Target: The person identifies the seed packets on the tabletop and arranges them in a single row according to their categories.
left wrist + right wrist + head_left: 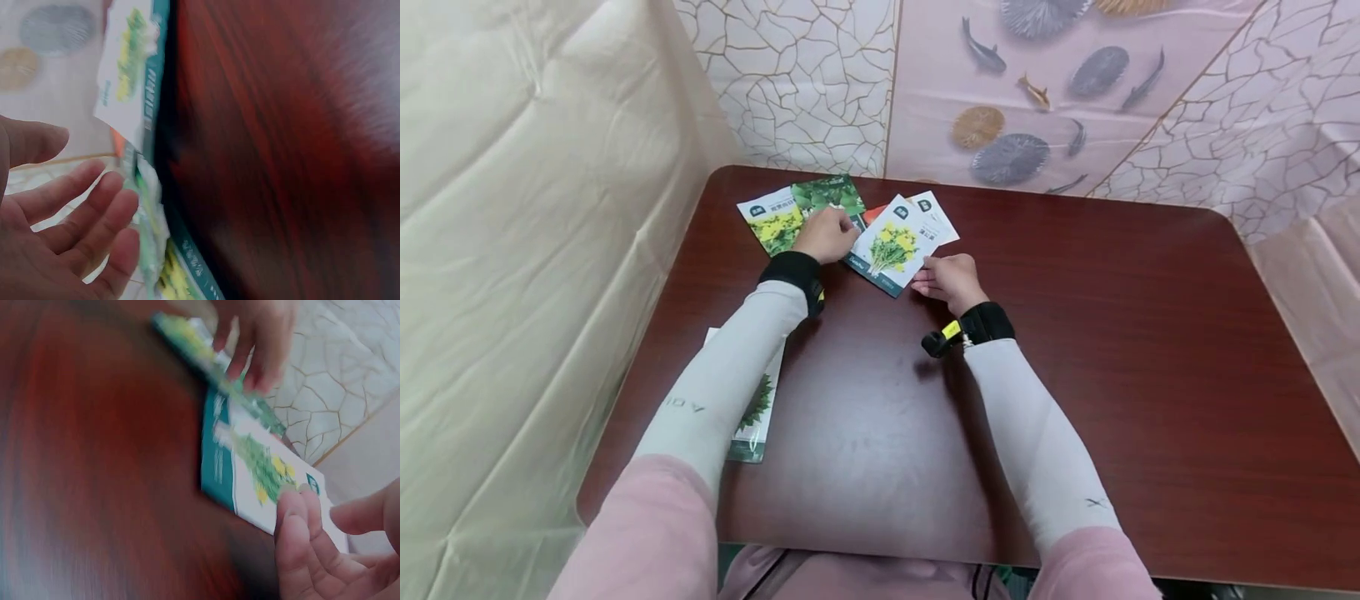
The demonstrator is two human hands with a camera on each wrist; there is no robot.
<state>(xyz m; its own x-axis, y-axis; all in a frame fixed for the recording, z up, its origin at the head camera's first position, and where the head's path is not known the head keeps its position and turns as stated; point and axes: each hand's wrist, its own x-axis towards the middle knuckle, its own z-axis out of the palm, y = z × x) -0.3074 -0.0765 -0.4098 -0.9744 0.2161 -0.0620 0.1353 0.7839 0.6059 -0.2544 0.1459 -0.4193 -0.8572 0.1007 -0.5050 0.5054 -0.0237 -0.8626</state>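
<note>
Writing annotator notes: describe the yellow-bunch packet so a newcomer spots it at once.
On the dark red table, find the packet cluster near the far edge, left of middle. Near its right end lies the yellow-bunch packet, green-banded below. Unlike its neighbours, its picture shows uncovered, and it overlaps a white packet.

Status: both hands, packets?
Left hand at overlapping packets. Right hand at yellow-flowered packet's edge, thumb apart. Left sleeve partly covers another packet.
</note>
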